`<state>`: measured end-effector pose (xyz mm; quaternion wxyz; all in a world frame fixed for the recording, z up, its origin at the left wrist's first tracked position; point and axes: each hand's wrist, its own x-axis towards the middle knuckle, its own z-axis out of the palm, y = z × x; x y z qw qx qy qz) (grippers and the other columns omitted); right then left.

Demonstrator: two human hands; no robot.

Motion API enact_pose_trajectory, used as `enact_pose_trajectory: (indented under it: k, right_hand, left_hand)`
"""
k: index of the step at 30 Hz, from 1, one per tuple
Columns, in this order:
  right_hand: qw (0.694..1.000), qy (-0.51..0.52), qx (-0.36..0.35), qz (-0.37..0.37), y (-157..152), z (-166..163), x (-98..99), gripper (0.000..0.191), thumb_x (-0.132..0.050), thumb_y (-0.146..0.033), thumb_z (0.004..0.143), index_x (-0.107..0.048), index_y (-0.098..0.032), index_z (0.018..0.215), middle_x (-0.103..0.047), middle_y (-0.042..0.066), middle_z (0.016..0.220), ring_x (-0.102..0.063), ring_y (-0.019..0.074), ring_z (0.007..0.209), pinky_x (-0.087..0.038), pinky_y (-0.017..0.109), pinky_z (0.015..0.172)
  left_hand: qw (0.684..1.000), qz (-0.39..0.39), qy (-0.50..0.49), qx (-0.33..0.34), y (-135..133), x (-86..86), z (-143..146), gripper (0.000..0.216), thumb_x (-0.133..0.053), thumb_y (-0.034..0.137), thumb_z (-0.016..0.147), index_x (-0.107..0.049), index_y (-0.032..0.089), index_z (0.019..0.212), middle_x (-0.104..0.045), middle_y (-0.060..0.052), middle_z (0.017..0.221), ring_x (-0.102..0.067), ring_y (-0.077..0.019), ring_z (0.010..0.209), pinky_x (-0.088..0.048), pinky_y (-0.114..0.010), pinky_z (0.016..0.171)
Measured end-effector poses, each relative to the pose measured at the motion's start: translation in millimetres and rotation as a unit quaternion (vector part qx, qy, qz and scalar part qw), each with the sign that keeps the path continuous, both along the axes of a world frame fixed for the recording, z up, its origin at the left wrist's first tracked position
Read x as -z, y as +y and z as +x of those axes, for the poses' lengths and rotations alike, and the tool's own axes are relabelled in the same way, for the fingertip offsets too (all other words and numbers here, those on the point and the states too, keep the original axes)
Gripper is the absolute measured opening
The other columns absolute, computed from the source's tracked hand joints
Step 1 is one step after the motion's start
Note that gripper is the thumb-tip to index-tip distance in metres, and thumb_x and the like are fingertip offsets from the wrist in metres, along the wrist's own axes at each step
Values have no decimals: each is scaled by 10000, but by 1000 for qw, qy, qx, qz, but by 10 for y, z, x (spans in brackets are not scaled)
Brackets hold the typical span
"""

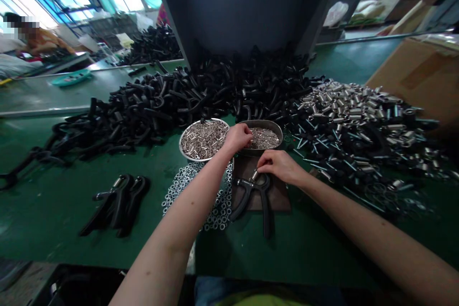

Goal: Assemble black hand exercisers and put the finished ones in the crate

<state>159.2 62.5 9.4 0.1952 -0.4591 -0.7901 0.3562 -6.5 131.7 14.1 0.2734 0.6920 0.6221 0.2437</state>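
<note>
My left hand (238, 137) reaches over the near edge of an oval metal dish (278, 129) of small metal parts (264, 138). Its fingers are bent together, and anything between them is too small to make out. Pinched by the fingertips of my right hand (278, 165) is the metal spring (255, 175) at the top of a black hand grip strengthener (265, 210). That strengthener lies with its handles spread toward me, partly on a flat brown plate (281, 198). A white oval dish of short metal pins (201, 139) stands left of my left hand.
Loose nuts (218, 215) spread under my left forearm. More black grips (124, 203) lie at the left. Black handles (201, 88) heap before a tipped grey bin (247, 9). Springs (340, 100), screws (322, 141) and a cardboard box (419, 74) are right. A person (43, 40) sits far left.
</note>
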Motion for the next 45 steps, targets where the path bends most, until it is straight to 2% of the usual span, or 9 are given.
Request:
enact_pose_trajectory:
  k: [6, 11, 15, 18, 21, 29, 37, 45]
  right_hand:
    - [999, -28, -10, -12, 45, -37, -47, 12, -683, -175, 670, -682, -171, 659, -652, -2, 663, -584, 133, 633, -403, 242, 613]
    - [999, -37, -15, -20, 65, -41, -54, 4, -677, -175, 664, -679, -177, 661, -645, -15, 627, -577, 130, 611, -391, 235, 590]
    - [999, -34, -20, -21, 59, -23, -46, 18, -668, -192, 677, -676, -176, 674, -645, -19, 634, -574, 125, 613, -391, 231, 599]
    - [999, -31, -25, -23, 59, -20, -50, 25, -666, -195, 675, -675, -172, 671, -648, -17, 647, -574, 123, 615, -393, 226, 601]
    - [999, -30, -29, -25, 65, -21, -55, 25, -666, -192, 669, -677, -169, 668, -653, -12, 658, -577, 125, 623, -394, 225, 604]
    - [999, -22, -32, -37, 52, -2, -25, 63, -662, -224, 674, -678, -163, 676, -648, -10, 640, -569, 118, 593, -393, 221, 571]
    - [998, -21, -8, -55, 33, -39, -29, 74, -650, -233, 674, -657, -160, 675, -614, -19, 582, -537, 106, 533, -382, 221, 547]
    - [994, -6, -3, -108, 59, -61, -10, 71, -639, -221, 660, -641, -153, 680, -592, -22, 545, -516, 103, 477, -370, 219, 474]
  left_hand:
    - [989, 6, -144, 7, -99, 0, -46, 95, -606, 231, 759, -546, 157, 749, -590, 31, 619, -566, -86, 534, -445, -199, 540]
    - [955, -16, -297, 7, -523, -72, -136, 141, -620, 270, 760, -559, 150, 718, -555, 37, 577, -516, -81, 496, -425, -212, 526]
    - [972, -24, -232, 1, -953, -49, -221, 153, -598, 291, 790, -565, 163, 715, -541, 40, 596, -505, -99, 534, -399, -228, 539]
    - [989, 25, -142, 24, -1199, 21, -219, 137, -648, 267, 769, -592, 172, 689, -574, 14, 704, -534, -133, 693, -412, -262, 670]
    - [991, 61, -89, 73, -1328, 111, -158, 123, -709, 238, 728, -617, 180, 669, -604, -11, 806, -541, -171, 841, -398, -308, 811]
    - [984, 54, -139, 99, -1401, 244, -103, 108, -715, 223, 729, -627, 181, 684, -610, -23, 847, -556, -179, 875, -413, -302, 826]
    - [981, 19, -178, 79, -1406, 255, -107, 91, -716, 222, 726, -649, 187, 676, -601, -15, 827, -570, -168, 851, -424, -285, 806]
    - [983, 14, -159, 88, -1382, 235, -94, 106, -707, 218, 730, -621, 179, 682, -591, -15, 837, -559, -169, 862, -422, -290, 809]
